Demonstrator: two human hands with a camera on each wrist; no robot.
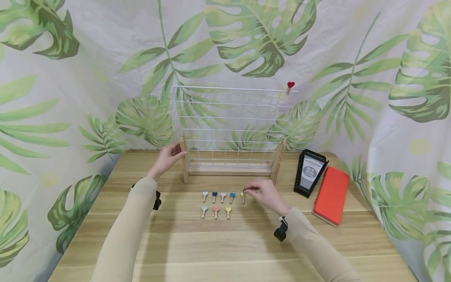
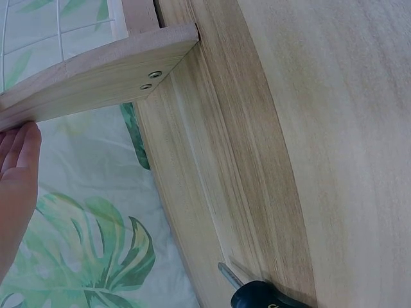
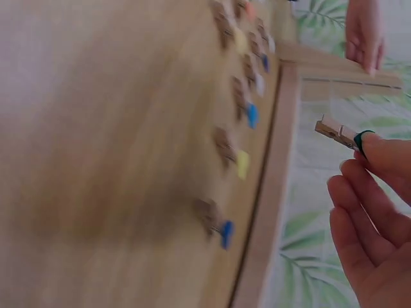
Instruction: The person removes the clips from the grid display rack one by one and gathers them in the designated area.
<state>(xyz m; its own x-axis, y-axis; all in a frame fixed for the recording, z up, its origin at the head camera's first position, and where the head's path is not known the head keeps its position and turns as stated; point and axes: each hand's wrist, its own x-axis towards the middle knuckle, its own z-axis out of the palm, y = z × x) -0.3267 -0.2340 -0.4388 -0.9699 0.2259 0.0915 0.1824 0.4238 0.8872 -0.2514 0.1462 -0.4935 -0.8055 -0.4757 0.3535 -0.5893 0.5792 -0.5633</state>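
My left hand [image 1: 167, 158] grips the left wooden upright [image 1: 184, 164] of a white wire grid rack, thumb in front and fingers behind. My right hand [image 1: 264, 194] pinches a small wooden clothespin [image 3: 335, 131] by its dark green end, raised above the table. Below lie several heart-topped clothespins in two rows, among them a coral one [image 1: 216, 211], a light blue one [image 1: 232, 196] and a yellow one [image 1: 228, 211]. The right wrist view also shows a blue-topped clothespin [image 3: 218, 224], covered by my hand in the head view. A red heart clothespin [image 1: 290, 85] sits at the grid's top right corner.
Right of the rack lie a black tray-like case [image 1: 310, 172] with a grey label and a red box [image 1: 331, 196]. A dark-handled tool with a metal tip [image 2: 250, 292], like a screwdriver, shows in the left wrist view. Leaf-patterned cloth [image 1: 105, 70] hangs behind the table.
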